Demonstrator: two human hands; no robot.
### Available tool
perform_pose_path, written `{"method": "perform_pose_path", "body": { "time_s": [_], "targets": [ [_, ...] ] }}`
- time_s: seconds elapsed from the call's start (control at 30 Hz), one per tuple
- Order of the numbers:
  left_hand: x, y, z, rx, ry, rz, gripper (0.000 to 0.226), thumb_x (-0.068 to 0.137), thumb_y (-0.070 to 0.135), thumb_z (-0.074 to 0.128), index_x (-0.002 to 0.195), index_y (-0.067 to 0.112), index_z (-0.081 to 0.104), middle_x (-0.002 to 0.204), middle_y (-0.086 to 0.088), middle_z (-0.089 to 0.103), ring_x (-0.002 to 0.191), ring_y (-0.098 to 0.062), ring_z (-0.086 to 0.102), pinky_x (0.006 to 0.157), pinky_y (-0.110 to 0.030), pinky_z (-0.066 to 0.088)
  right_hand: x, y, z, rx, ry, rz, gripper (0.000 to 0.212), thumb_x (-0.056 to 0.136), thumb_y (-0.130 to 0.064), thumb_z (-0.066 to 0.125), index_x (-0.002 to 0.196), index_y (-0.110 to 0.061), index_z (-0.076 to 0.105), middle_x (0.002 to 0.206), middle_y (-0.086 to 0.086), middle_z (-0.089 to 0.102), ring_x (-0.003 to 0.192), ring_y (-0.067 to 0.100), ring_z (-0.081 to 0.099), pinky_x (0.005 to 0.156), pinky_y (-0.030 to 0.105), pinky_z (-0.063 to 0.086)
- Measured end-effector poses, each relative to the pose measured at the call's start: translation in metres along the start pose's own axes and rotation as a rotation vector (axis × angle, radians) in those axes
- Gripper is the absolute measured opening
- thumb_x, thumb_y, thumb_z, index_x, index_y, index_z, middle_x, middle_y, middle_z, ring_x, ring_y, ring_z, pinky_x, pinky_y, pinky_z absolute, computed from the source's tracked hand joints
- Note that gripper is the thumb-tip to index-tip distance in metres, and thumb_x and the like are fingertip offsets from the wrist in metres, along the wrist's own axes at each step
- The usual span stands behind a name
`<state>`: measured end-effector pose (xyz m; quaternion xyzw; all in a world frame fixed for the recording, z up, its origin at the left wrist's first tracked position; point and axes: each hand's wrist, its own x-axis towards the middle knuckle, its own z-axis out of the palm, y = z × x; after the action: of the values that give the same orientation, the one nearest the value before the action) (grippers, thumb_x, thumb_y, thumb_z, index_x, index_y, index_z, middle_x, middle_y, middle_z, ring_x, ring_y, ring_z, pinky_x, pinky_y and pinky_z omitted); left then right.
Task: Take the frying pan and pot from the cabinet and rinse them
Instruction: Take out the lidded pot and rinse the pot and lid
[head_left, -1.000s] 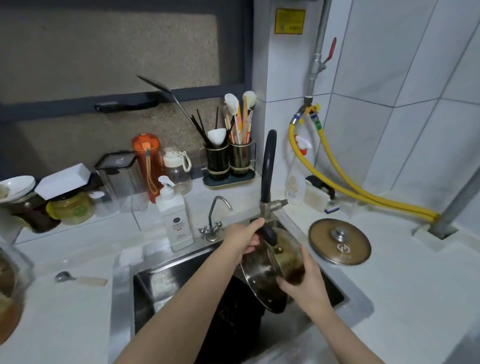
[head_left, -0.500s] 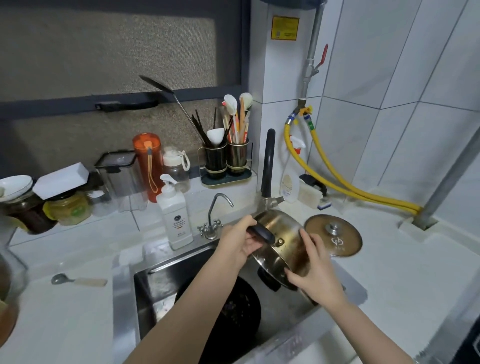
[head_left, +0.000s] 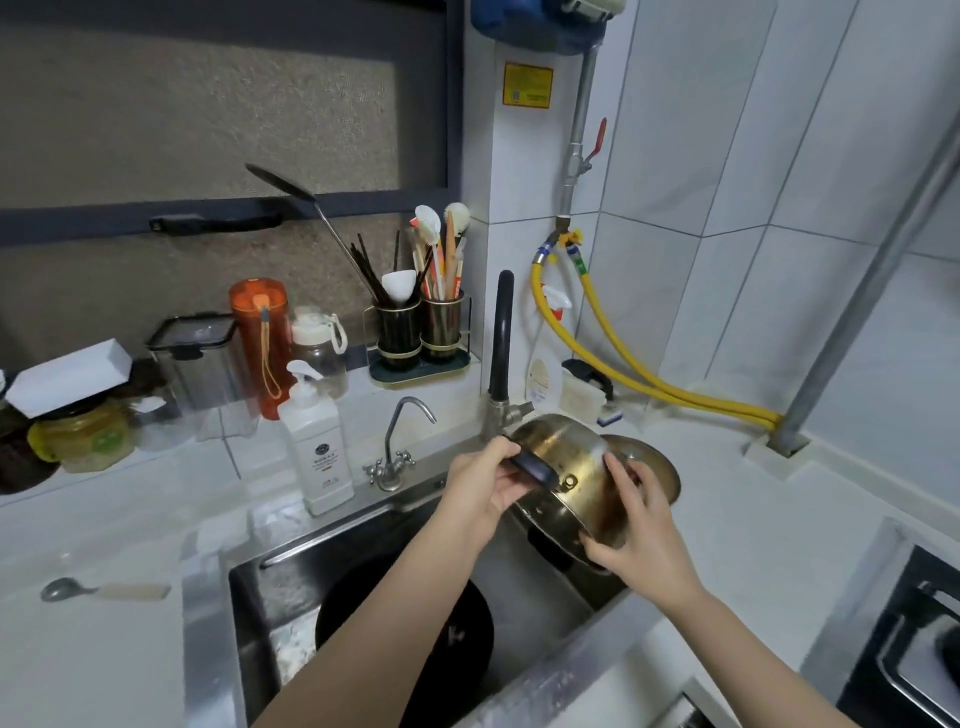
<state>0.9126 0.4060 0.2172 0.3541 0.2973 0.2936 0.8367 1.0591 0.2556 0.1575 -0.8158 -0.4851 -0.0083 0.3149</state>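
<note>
Over the right end of the sink (head_left: 249, 587), held clear of the basin: one steel pot (head_left: 566, 462), tipped over so its rounded outside faces up and its mouth faces down and away.

Left hand (head_left: 485, 480): fingers curled round the pot's black side handle (head_left: 535, 466), gripping it. Right hand (head_left: 641, 530): fingers spread and nearly straight, laid flat against the pot's outer wall, thumb near the lower rim; it presses rather than grasps.

Basin, front left part: one black frying pan (head_left: 467, 639), lying inside, partly hidden by the left forearm.

Counter, right of the sink, just behind the pot: one round metal lid (head_left: 660, 467), lying flat, mostly covered by the pot and the right hand.

Back edge of the sink: one small chrome tap (head_left: 397, 449) with two knobs, and beside it one tall tap with a black spout (head_left: 501, 338), standing just behind the pot.

Counter, left of the taps: one white pump bottle (head_left: 317, 447); behind it one orange bottle (head_left: 262, 343), one clear lidded container (head_left: 200, 364) and a jar with a yellow-green label (head_left: 83, 441).

Back ledge: one double utensil holder (head_left: 421, 332) filled with chopsticks, spoons and a ladle.

Counter, front left: one spoon (head_left: 104, 591) lying flat, well apart from the sink.

Wall, right corner: two yellow hoses (head_left: 654, 387) running down to the counter.

Bottom right corner: part of a stove (head_left: 914, 649).
</note>
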Motion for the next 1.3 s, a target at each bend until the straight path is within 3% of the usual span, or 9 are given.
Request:
{"method": "perform_pose_path", "body": {
  "time_s": [0.17,0.3,0.47,0.57,0.63,0.77,0.87,1.03,1.3],
  "targets": [
    [0.022,-0.003,0.038,0.091,0.023,-0.107,0.025,0.082,0.002,0.063,0.106,-0.004,0.056,0.104,-0.029,0.067,0.090,-0.035,0.069,0.075,-0.045,0.059,-0.003,0.017,0.000,0.158,0.030,0.152,0.099,0.067,-0.036,0.078,0.148,-0.029,0.021,0.144,0.003,0.028,0.135,0.018,0.030,0.107,0.022,0.028],
    [0.043,-0.010,0.080,0.219,0.022,-0.186,0.010,0.084,0.006,0.061,0.093,0.007,0.055,0.088,-0.017,0.067,0.078,-0.027,0.068,0.058,-0.037,0.058,-0.008,0.035,0.003,0.299,0.069,0.315,0.098,0.068,-0.031,0.077,0.148,-0.032,0.021,0.131,-0.004,0.033,0.123,0.007,0.033,0.102,0.020,0.028],
    [0.078,-0.038,0.135,0.311,0.067,-0.215,0.021,0.086,0.009,0.065,0.103,0.006,0.053,0.099,-0.016,0.063,0.098,-0.030,0.065,0.075,-0.042,0.055,-0.001,0.062,-0.004,0.565,0.123,0.483,0.069,0.070,-0.026,0.072,0.126,-0.053,0.041,0.105,-0.009,0.058,0.096,0.000,0.057,0.083,0.019,0.045],
    [0.093,-0.066,0.152,0.430,0.037,-0.223,0.007,0.089,0.009,0.061,0.091,0.003,0.058,0.082,-0.013,0.063,0.075,-0.022,0.063,0.067,-0.034,0.055,0.002,0.092,-0.012,0.823,0.068,0.763,0.059,0.083,-0.028,0.067,0.136,-0.038,0.042,0.105,0.008,0.059,0.096,0.026,0.061,0.083,0.038,0.052],
    [0.109,-0.085,0.141,0.729,0.101,-0.083,0.008,0.087,0.011,0.061,0.087,0.004,0.065,0.089,-0.012,0.065,0.083,-0.023,0.062,0.081,-0.036,0.054,0.000,0.114,-0.021,0.950,0.048,0.899,0.047,0.085,-0.029,0.063,0.131,-0.032,0.050,0.102,0.017,0.062,0.090,0.037,0.065,0.075,0.050,0.056],
    [0.130,-0.112,0.094,1.507,0.188,0.044,0.040,0.090,0.028,0.056,0.125,0.010,0.057,0.125,-0.013,0.059,0.116,-0.031,0.054,0.097,-0.035,0.044,-0.005,0.160,-0.043,1.057,0.028,0.960,0.024,0.085,-0.031,0.063,0.109,-0.034,0.065,0.104,0.005,0.068,0.080,0.029,0.071,0.061,0.050,0.059],
    [0.138,-0.139,0.090,1.185,0.022,-0.214,0.038,0.094,0.033,0.053,0.122,0.007,0.059,0.112,-0.013,0.064,0.096,-0.026,0.061,0.084,-0.036,0.050,-0.001,0.196,-0.062,1.059,0.034,0.961,0.018,0.084,-0.030,0.064,0.099,-0.039,0.070,0.090,0.001,0.072,0.075,0.028,0.071,0.062,0.057,0.057],
    [0.147,-0.189,0.121,0.817,-0.051,-0.371,0.036,0.088,-0.001,0.057,0.121,0.014,0.060,0.085,-0.013,0.068,0.062,-0.024,0.061,0.054,-0.030,0.052,0.007,0.247,-0.085,0.970,0.064,1.029,0.018,0.086,-0.035,0.060,0.101,-0.037,0.070,0.071,0.007,0.064,0.060,0.027,0.061,0.054,0.040,0.056],
    [0.162,-0.223,0.173,0.769,-0.071,-0.382,0.038,0.087,0.000,0.057,0.118,0.020,0.064,0.100,-0.011,0.071,0.085,-0.027,0.067,0.069,-0.037,0.058,0.014,0.301,-0.103,0.855,0.106,1.154,0.023,0.095,-0.039,0.048,0.093,-0.025,0.066,0.069,0.004,0.063,0.056,0.021,0.059,0.040,0.022,0.047]
  ]
}}
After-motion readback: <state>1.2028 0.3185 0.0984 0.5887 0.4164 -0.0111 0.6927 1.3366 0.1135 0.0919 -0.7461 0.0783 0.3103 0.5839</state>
